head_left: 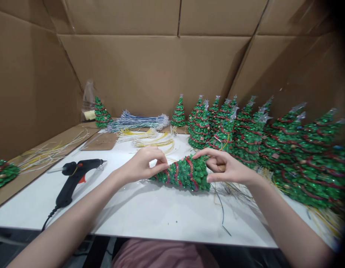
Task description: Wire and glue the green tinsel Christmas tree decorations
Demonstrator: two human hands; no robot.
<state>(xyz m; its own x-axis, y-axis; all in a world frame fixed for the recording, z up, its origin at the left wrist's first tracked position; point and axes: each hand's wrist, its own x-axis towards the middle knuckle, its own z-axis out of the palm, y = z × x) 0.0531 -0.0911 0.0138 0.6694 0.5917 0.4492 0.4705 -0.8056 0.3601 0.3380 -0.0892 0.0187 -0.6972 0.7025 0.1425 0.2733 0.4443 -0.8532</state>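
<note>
A small artificial Christmas tree [182, 175], green and glittery with red garland bands, lies on its side over the white tabletop [150, 216]. Its narrow end points left and its wide base right. My left hand [148, 163] is closed in a pinch at the narrow part, thumb and forefinger against the branches. A thin yellowish wire shows by these fingertips. My right hand [225, 166] grips the base, its forefinger over the upper edge and the other fingers curled, partly hidden behind the tree. Below the base a dark wire [223, 212] trails onto the table.
A black glue gun [74, 178] lies at left, its cord over the front edge. Several decorated trees [245, 134] crowd the right side. Bundles of blue-white wires [141, 121] and yellow-white wires [155, 139] lie at the back. Cardboard walls [150, 70] enclose the table.
</note>
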